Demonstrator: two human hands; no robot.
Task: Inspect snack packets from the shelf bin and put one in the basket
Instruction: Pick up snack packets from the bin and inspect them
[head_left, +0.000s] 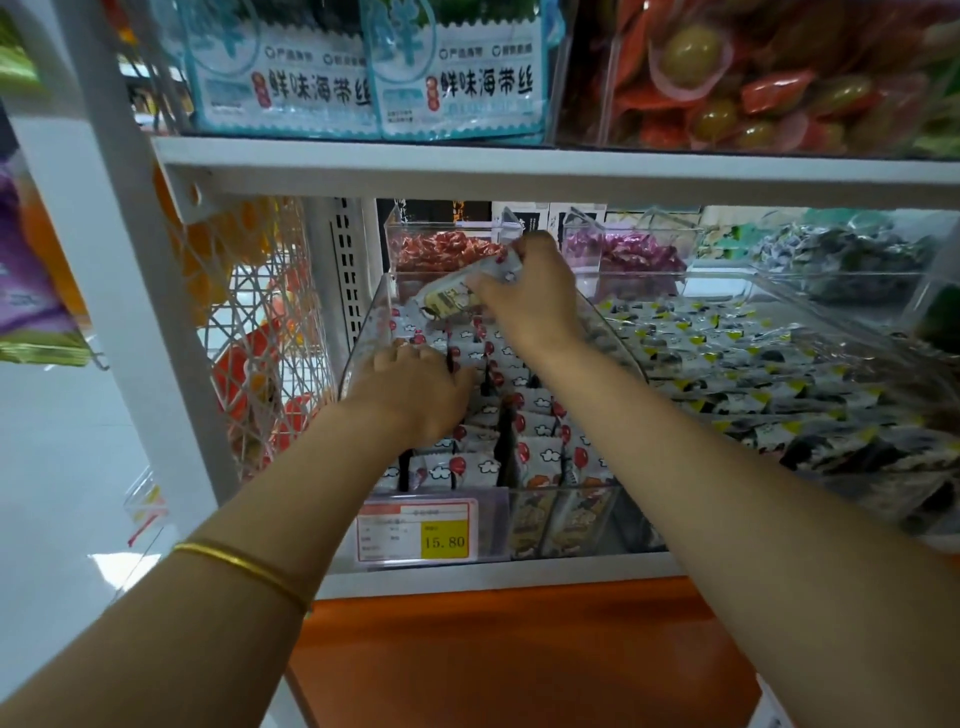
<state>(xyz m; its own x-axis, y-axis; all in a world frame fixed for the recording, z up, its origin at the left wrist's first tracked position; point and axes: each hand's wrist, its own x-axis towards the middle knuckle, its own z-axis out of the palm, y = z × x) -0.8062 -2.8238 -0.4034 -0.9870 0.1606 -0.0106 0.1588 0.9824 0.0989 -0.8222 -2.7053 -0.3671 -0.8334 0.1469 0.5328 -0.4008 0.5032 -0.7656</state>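
Note:
A clear plastic shelf bin (366, 332) on the lower shelf holds several white snack packets (540, 436) printed with red balloons and clouds. My right hand (535, 296) is raised over the back of the bin and pinches one white packet (457, 293), lifted above the rest and tilted down to the left. My left hand (415, 387) reaches into the left side of the bin, its fingers curled down among the packets; whether it holds one is hidden. No basket is in view.
A price tag reading 15.80 (418, 530) hangs on the bin's front. A second clear bin (862, 332) of black-and-yellow packets sits to the right. Smaller bins of red (441, 249) and purple sweets (628, 254) stand behind. The upper shelf board (519, 166) runs close overhead. A white mesh panel (260, 332) is left.

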